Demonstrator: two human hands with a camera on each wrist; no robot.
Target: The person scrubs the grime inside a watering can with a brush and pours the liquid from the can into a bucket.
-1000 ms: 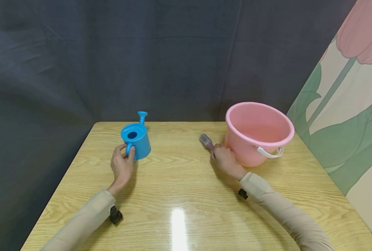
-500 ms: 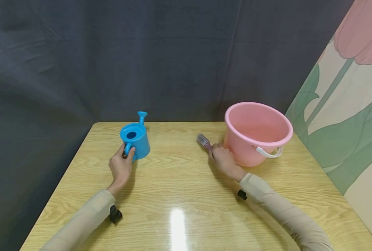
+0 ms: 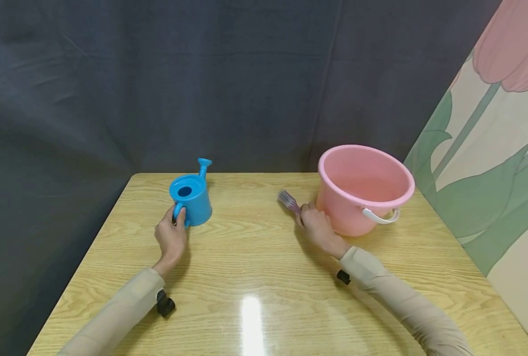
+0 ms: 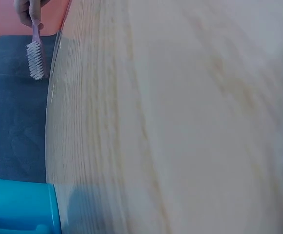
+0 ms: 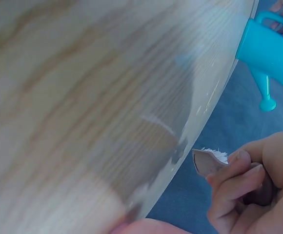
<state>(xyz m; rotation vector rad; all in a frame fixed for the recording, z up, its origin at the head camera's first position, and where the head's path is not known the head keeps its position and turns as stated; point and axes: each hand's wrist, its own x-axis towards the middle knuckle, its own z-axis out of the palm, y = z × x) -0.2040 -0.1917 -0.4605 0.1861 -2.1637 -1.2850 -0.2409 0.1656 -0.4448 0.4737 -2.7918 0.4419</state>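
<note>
1 brush (image 3: pixel 287 200) is gripped in the right hand (image 3: pixel 320 227).

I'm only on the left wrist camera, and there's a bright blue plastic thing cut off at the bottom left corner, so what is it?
Observer: The head view shows a blue plastic watering can with a flared spout.
Operator: The right hand is cut off at my top edge. How is its grip on the purple, white-bristled brush?
Observer: The right wrist view shows its fingers curled round the brush handle.
Operator: And the pink plastic bucket, is there anything on it that I'm missing?
Observer: Yes, in the head view a curved white handle hangs below its rim, on the side facing that camera.
</note>
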